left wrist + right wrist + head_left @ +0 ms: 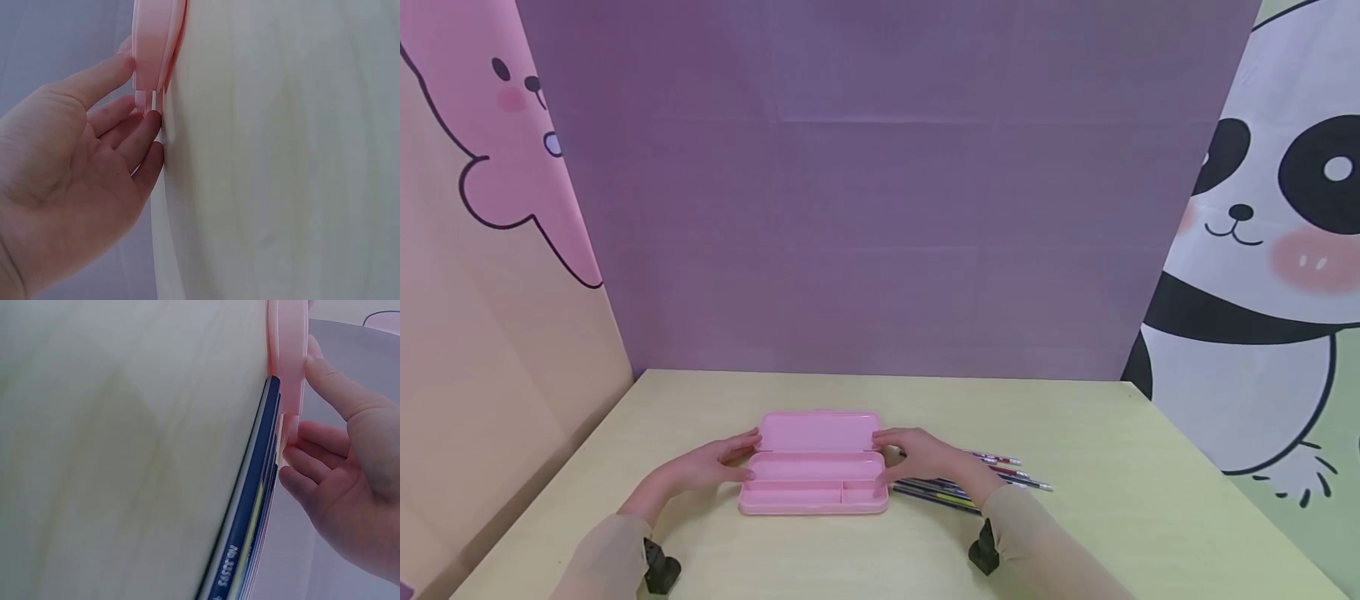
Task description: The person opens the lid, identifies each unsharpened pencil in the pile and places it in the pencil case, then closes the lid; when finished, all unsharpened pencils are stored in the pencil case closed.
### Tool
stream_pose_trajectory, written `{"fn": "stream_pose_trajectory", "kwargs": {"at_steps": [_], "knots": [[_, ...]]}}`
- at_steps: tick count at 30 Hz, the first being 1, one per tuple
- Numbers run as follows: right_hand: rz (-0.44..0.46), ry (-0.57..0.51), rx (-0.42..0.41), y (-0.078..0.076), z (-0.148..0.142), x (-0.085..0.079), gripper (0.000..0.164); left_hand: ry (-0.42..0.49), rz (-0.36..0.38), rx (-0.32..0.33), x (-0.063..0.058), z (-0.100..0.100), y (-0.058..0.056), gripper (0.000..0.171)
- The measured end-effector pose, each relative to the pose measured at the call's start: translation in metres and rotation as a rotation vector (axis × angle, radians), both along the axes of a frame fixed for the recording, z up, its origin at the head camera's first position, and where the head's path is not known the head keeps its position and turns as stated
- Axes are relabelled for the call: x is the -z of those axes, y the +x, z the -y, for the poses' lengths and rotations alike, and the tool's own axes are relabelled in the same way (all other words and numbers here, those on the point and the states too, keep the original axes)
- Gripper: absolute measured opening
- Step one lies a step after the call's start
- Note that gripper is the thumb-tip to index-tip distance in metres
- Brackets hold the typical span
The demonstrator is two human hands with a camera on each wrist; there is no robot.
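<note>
A pink case lies open and flat on a pale counter, between a person's two hands. Its tray, split by low partitions, faces the person; its lid is folded back on the far side.

The left hand is at the case's left end and the right hand at its right end. In each grip, thumb and fingers are apart: the thumb touches the tray's end, and fingertips touch the lid's end. Neither grip is clamped around the case.

A loose bundle of pencils lies just beside the case's right end, partly under the right hand and forearm. Whether the nearest tips touch the case, I cannot tell.

The step in hand appears to be steadying the case by both ends. To do it well, both hands should press lightly and equally, so that the case neither skews nor slides. Thumbs belong on the tray and fingers on the lid, clear of the hinge line, where skin might get pinched. The right hand calls for more care: a low wrist could roll the pencils, or a tip could get caught under the case.
</note>
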State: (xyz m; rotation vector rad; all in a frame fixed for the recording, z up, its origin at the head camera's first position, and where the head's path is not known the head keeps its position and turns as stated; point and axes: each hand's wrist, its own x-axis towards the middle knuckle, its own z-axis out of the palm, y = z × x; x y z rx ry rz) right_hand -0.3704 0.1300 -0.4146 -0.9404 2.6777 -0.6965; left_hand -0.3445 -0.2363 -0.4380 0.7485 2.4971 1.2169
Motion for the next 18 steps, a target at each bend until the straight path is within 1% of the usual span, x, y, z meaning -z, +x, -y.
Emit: {"fn": "stream_pose_trajectory", "kwargs": {"at_steps": [5,8,12,15,18], "knots": [[0.001,-0.020,0.008,0.0018,0.0003,-0.0016,0.064,0.000,0.000,0.008,-0.0045,-0.0012,0.0018,0.079],[0.006,-0.029,0.015,0.0032,0.0015,-0.0029,0.065,-0.016,-0.011,0.009,-0.0060,-0.0008,0.0023,0.079],[0.012,-0.036,0.016,0.0049,0.0026,-0.0044,0.066,-0.068,-0.031,-0.011,-0.0067,-0.0007,0.0030,0.078],[0.008,-0.043,0.008,0.0060,0.0019,-0.0054,0.067,-0.092,-0.025,-0.030,-0.0064,-0.0015,0.0038,0.077],[-0.006,-0.045,0.005,0.0063,-0.0001,-0.0058,0.065,-0.095,-0.007,-0.040,-0.0060,-0.0029,0.0042,0.077]]}}
